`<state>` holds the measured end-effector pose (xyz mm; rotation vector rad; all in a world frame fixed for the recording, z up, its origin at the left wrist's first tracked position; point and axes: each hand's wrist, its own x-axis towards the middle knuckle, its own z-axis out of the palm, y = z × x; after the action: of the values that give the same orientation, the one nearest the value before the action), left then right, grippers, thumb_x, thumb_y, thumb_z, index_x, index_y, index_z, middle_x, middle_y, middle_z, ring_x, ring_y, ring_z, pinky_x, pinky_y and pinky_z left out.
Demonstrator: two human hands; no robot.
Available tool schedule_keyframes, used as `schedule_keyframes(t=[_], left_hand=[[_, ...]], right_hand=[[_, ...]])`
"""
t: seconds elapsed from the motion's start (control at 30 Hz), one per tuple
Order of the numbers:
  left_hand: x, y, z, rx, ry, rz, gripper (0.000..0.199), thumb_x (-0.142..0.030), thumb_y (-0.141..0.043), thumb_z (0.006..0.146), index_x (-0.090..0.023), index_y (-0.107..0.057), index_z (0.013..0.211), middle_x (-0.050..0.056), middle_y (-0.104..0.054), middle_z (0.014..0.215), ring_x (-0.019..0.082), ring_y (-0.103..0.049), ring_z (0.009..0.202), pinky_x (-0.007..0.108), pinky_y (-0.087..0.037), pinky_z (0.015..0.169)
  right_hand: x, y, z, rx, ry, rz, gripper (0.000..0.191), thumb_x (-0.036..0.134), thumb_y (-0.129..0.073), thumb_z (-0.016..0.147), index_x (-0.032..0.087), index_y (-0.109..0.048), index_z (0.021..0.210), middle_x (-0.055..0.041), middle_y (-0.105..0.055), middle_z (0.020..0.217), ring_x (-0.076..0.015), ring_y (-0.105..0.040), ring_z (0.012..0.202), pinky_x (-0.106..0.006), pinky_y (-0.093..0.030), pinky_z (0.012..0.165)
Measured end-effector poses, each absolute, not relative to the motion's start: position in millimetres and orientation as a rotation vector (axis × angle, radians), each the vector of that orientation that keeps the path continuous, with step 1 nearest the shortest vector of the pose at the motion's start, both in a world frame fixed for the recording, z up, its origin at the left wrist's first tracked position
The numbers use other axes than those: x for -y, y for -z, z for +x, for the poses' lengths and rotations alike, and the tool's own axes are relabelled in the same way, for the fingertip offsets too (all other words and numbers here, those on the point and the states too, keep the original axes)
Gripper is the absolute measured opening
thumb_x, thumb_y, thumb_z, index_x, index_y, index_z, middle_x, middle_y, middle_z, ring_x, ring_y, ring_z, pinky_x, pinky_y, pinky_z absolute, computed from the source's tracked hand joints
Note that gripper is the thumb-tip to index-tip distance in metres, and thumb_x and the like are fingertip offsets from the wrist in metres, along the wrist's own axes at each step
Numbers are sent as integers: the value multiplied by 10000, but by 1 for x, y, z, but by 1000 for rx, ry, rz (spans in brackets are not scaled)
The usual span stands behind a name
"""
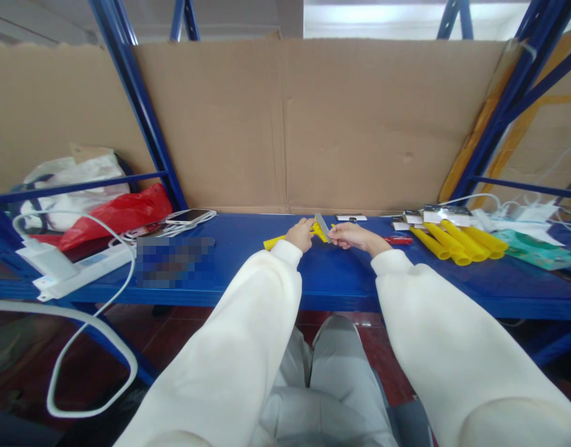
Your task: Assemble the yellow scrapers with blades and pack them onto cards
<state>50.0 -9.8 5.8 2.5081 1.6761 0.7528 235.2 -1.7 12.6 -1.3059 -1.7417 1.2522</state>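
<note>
Near the middle of the blue tabletop (pixel 248 230), my left hand (pixel 301 234) is closed on a yellow tube (pixel 273 242), whose left end sticks out past the fingers. Just to its right, my right hand (pixel 353 236) pinches the lower end of a flat grey strip (pixel 322 226), tilted with its top to the left. The strip lies against a yellow piece (pixel 319 233) between my hands. Whether that piece is part of the tube cannot be made out.
Several yellow tubes (pixel 457 242) lie at the right, beside small boxes (pixel 446 215) and a green packet (pixel 534 249). A red object (pixel 397 240) lies right of my right hand. At the left are a power strip (pixel 87 267), cables, a phone (pixel 189 216) and a red bag (pixel 120 214).
</note>
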Motion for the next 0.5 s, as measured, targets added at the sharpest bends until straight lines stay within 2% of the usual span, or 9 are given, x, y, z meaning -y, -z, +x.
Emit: schedule_keyframes(t=[0.27,0.5], left_hand=[[10,-7,49,-1662,-769,2530,550,-84,-549,895,-237,-537,1423,97,-584,1288,215,-598,1201,316,-454,1062],[12,-7,49,-1665,-657,2591,528,-105,-521,914,-331,-606,1383,64,-546,1194,195,-618,1104,289,-473,1009]], right_hand=[[2,-13,234,1753,-1216,-1320,194,173,-679,847,163,-562,692,4,-603,503,-50,-409,380,-167,-272,367],[3,-14,233,1744,-1226,-1330,201,128,-620,881,164,-554,694,-3,-616,505,-56,-422,377,-168,-288,365]])
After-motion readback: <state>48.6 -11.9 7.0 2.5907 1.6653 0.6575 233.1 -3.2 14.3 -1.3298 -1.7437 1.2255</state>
